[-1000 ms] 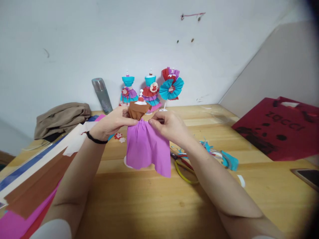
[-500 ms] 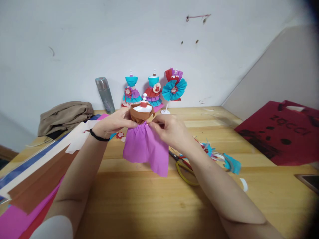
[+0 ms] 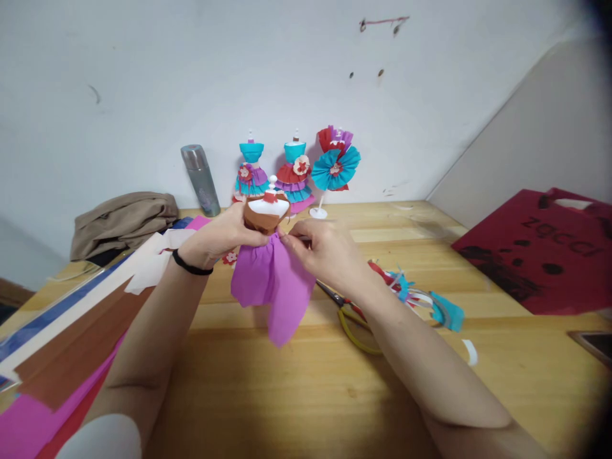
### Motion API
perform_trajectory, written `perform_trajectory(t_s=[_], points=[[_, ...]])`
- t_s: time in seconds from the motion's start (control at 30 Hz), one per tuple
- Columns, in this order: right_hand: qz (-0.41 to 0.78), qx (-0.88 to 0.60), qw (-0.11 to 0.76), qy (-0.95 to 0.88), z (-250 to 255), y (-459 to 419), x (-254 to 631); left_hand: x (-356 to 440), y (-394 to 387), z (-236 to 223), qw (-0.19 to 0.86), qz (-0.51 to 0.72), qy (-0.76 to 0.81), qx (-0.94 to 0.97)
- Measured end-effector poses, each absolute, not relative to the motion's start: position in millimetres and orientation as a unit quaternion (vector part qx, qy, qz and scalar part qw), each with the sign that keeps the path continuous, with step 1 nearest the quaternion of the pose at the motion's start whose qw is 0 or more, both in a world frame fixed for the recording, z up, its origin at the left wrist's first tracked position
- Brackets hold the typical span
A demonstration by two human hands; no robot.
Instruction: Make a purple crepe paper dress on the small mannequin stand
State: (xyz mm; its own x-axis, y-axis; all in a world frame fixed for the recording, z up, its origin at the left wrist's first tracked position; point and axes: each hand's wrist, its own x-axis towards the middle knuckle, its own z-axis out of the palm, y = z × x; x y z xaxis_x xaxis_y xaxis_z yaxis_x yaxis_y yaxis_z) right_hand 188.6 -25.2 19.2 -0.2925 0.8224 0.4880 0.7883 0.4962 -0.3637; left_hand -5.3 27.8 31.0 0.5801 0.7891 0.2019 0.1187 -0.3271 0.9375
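A small white dress form (image 3: pixel 268 206) with a red neck band and a brown paper bodice (image 3: pixel 262 221) is held above the table. My left hand (image 3: pixel 227 237) is closed around its left side, thumb pressed on the waist. Gathered purple crepe paper (image 3: pixel 282 287) hangs from the waist like a skirt, its lower edge uneven. My right hand (image 3: pixel 322 248) pinches the top of this purple paper at the right of the waist. The stand below the form is hidden behind the paper.
Yellow-handled scissors (image 3: pixel 356 335) and paper scraps (image 3: pixel 406 290) lie right of the hands. Several paper sheets (image 3: pixel 86 331) are stacked at left. Three decorated dress forms (image 3: pixel 295 172), a flask (image 3: pixel 201 182) and folded cloth (image 3: pixel 124 223) stand along the wall. A red bag (image 3: pixel 540 255) sits at right.
The dress form has shifted slightly left and tilted. The purple paper's right side has folded inward, its loose corner now hanging nearer the middle. Both hands keep their hold.
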Motion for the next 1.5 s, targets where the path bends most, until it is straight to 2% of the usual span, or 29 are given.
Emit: perform_trajectory(t_s=[0.4, 0.67, 0.97, 1.1, 1.2, 1.5], points=[[0.017, -0.497, 0.362, -0.788, 12.7, -22.5, 186.8, -5.9, 33.6, 27.0, 0.543, 0.362, 0.275, 0.706], [0.026, -0.505, 0.366, -0.781, 12.9, -20.2, 187.9, -24.0, 62.0, 1.9, 0.579, 0.324, 0.189, 0.724], [0.09, -0.495, 0.401, -0.766, 12.6, -14.3, 196.3, -24.2, 67.1, -3.5, 0.579, 0.31, 0.202, 0.726], [0.205, -0.474, 0.422, -0.745, 12.2, -9.2, 201.7, -21.6, 60.3, 3.0, 0.597, 0.275, 0.212, 0.723], [0.339, -0.456, 0.397, -0.721, 10.3, -3.4, 205.5, -22.8, 52.1, 4.3, 0.642, 0.258, 0.271, 0.669], [0.667, -0.364, 0.228, -0.609, -42.9, 29.7, 201.7, -34.7, 12.4, -14.4, 0.747, 0.225, 0.306, 0.546]])
